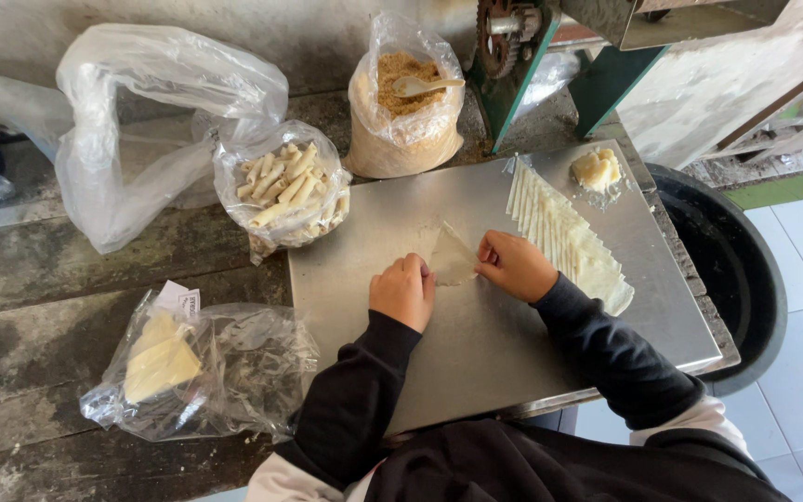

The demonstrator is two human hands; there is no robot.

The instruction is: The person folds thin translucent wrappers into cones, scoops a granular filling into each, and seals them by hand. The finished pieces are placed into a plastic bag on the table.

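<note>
Hands meet over a thin triangular pastry wrapper [451,260] lying flat near the middle of the steel tray [476,363] on the counter [39,279]. The left hand [403,291] is curled, its fingers folded down on the wrapper's lower left edge and pressing it. The right hand [514,266] has its fingers pinched on the wrapper's right edge, at about 3 o'clock of the sheet. Both sleeves are black.

At 2 o'clock from the hands, a fanned row of wrappers [564,237] lies overlapped along the tray, running from the far edge towards the near right. Beyond it, at 1 o'clock, sits a small lump of pale yellow filling [598,169]. At 10 o'clock, just off the tray, an open clear bag holds finished rolled sticks [285,186]. At 12 o'clock stands a bag of brown crumbs [404,98] with a spoon [425,85] resting in it. At 8 o'clock lies a clear bag with pale yellow wedges [160,361]. A large crumpled plastic bag [141,121] sits at 10 o'clock, farther out. A black tub [731,270] stands on the floor at 3 o'clock.
</note>
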